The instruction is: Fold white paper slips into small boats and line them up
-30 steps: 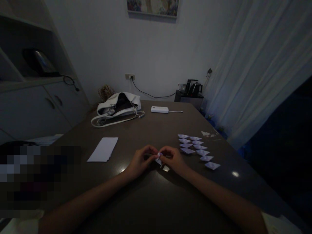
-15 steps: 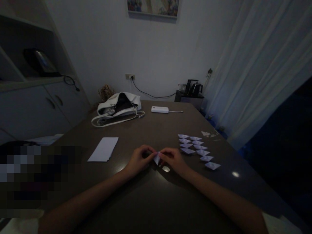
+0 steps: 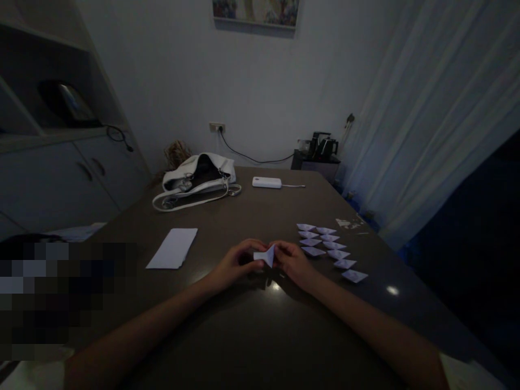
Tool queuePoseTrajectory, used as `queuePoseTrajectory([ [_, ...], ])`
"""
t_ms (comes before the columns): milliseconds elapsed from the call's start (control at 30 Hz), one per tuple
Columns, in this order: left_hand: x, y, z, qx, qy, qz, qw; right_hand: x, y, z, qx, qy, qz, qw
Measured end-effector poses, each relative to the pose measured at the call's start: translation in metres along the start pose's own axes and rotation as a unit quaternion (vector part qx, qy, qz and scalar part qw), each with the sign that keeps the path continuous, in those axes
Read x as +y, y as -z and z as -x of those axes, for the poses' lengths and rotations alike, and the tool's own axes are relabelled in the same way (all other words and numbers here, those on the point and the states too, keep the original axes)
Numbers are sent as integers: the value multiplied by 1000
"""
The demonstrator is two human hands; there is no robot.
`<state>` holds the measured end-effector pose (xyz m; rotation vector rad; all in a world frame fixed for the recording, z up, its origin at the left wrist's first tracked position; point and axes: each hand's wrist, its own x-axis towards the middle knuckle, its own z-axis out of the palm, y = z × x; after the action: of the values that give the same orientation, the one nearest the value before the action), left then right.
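Observation:
Both my hands meet over the middle of the dark table point(image 3: 252, 336), pinching one small folded piece of white paper point(image 3: 265, 255) between them. My left hand point(image 3: 238, 264) grips its left side with curled fingers. My right hand point(image 3: 293, 262) grips its right side, fingers closed too. The paper is lifted a little off the tabletop. Just right of my right hand lie several small folded paper boats point(image 3: 331, 250) in two rows.
A flat white sheet point(image 3: 173, 248) lies to the left. At the far side sit a white handbag point(image 3: 197, 179) and a white power bank point(image 3: 266, 182) with a cable. Paper scraps point(image 3: 347, 222) lie near the right edge. Cabinets stand left, a curtain right.
The small paper has been raised slightly and opened out sideways between my fingers. Both hands stay in nearly the same place.

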<state>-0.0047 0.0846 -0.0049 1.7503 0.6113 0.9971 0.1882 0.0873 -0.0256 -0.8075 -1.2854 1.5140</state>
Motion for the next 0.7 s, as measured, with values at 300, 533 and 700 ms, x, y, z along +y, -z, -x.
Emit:
queuePoseTrajectory([
  [300,8,-2,-2,44,17,15,999,-7,-5,3,-35,-60,-61,996],
  [533,5,-1,1,-6,112,-26,993,-16,-15,13,-1,66,130,989],
  [700,-2,2,2,-18,115,-26,993,-20,-17,17,-23,116,241,963],
])
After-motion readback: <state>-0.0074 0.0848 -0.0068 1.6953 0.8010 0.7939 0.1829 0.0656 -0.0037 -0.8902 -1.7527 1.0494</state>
